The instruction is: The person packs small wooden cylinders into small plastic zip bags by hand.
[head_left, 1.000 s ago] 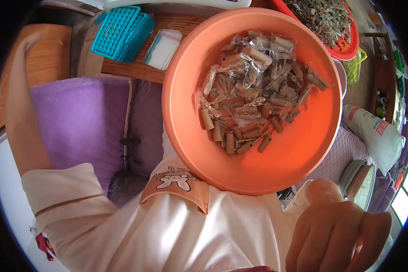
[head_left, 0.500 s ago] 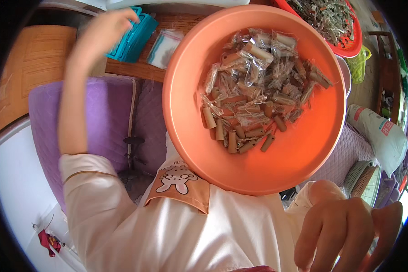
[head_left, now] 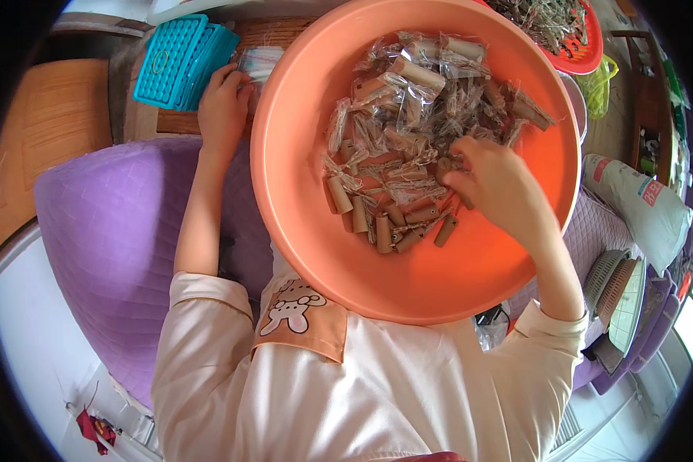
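In front of me a large orange basin (head_left: 362,292) holds many short brown tubes (head_left: 383,233) with string tassels, several of them wrapped in clear plastic. My right hand (head_left: 491,181) is inside it, thumb and fingers closed round the end of a brown tube (head_left: 443,168) in the pile. To the left of the basin, my left hand (head_left: 225,108) reaches to a small stack of clear plastic bags (head_left: 263,60). Its bent fingertips rest at the near edge of the bags, with the thumb apart from them.
Stacked turquoise trays (head_left: 173,61) stand on the wooden table (head_left: 250,32) beyond my left hand. A red basket (head_left: 585,58) of wrapped pieces is at the far right. A purple quilted seat (head_left: 123,231) lies left, a white sack (head_left: 647,208) right.
My left hand has come from over the turquoise trays to the plastic bags. My right hand has moved up from the lower right corner into the basin and closed on a tube.
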The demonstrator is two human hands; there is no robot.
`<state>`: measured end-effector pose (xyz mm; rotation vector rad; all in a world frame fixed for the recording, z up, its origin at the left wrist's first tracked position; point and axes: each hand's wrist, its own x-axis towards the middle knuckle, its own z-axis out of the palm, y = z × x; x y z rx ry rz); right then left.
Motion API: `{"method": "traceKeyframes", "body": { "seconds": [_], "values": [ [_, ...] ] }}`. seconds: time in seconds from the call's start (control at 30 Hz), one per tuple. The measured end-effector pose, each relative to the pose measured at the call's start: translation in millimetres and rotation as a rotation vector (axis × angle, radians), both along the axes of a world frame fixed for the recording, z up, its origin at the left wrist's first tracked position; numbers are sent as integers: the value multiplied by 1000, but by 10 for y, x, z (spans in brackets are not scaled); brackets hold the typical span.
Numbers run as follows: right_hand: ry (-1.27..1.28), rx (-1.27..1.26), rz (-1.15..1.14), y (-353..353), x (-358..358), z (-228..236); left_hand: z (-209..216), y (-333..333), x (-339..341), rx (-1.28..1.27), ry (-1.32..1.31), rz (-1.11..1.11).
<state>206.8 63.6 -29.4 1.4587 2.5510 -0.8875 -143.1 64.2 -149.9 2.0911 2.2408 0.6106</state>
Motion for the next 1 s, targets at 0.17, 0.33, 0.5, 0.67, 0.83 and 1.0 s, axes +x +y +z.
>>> {"method": "traceKeyframes", "body": {
  "seconds": [0.17,0.33,0.5,0.67,0.83,1.0],
  "values": [
    [-109,-19,20,-49,-103,-273,85,72,80,62,-83,29],
    [-22,45,77,14,-28,-206,142,85,124,-154,-253,198],
    [278,-81,-263,-10,23,280,148,-5,-40,9,-110,45],
    [492,-137,-380,-142,58,425,203,51,-19,110,-246,45],
    [618,-213,-509,-259,93,346,148,105,-47,-14,-227,99],
    [739,-207,-697,-361,36,389,272,39,-51,191,-108,-6]
  ]
}}
